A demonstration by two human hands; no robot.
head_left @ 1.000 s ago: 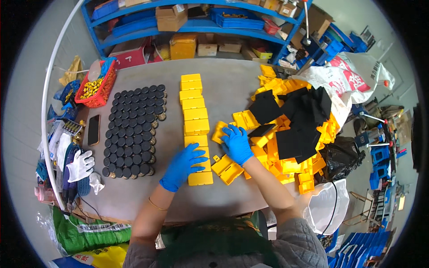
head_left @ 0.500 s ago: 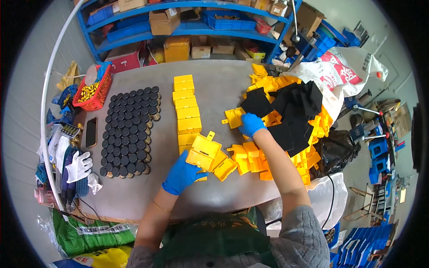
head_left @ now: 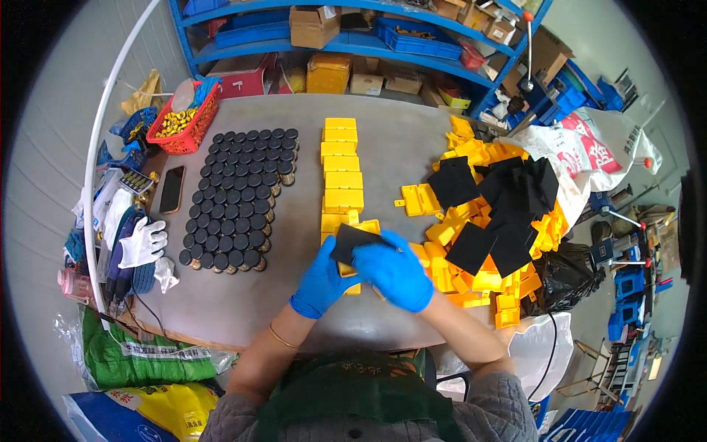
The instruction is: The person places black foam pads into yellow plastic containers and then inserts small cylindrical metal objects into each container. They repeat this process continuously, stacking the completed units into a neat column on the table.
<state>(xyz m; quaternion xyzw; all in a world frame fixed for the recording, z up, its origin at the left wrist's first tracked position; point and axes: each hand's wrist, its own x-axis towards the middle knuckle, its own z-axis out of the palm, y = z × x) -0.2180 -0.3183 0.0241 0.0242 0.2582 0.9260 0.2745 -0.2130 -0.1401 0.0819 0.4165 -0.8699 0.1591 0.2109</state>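
Observation:
In front of me, my left hand (head_left: 322,281), in a blue glove, grips an open yellow plastic box (head_left: 370,225). A black square sheet (head_left: 348,244) lies over the box, tilted, covering much of it. My right hand (head_left: 398,272), also gloved in blue, is closed at the sheet's right edge; its fingertips are partly hidden. Just beyond my hands, a column of closed yellow boxes (head_left: 342,180) runs away from me. At right, loose black sheets (head_left: 508,228) lie on a heap of yellow boxes (head_left: 486,281), with one opened box (head_left: 420,200) beside it.
Left of the column stands a block of small black-capped jars (head_left: 234,210). Farther left are a phone (head_left: 172,189), a red basket (head_left: 193,131) of gold-coloured pieces and a white glove (head_left: 143,243). Blue shelves (head_left: 353,43) stand behind the table (head_left: 294,309).
My right hand has come from the heap to my left hand, bringing a black sheet onto the open yellow box. The view has shifted, so the table's contents appear farther right.

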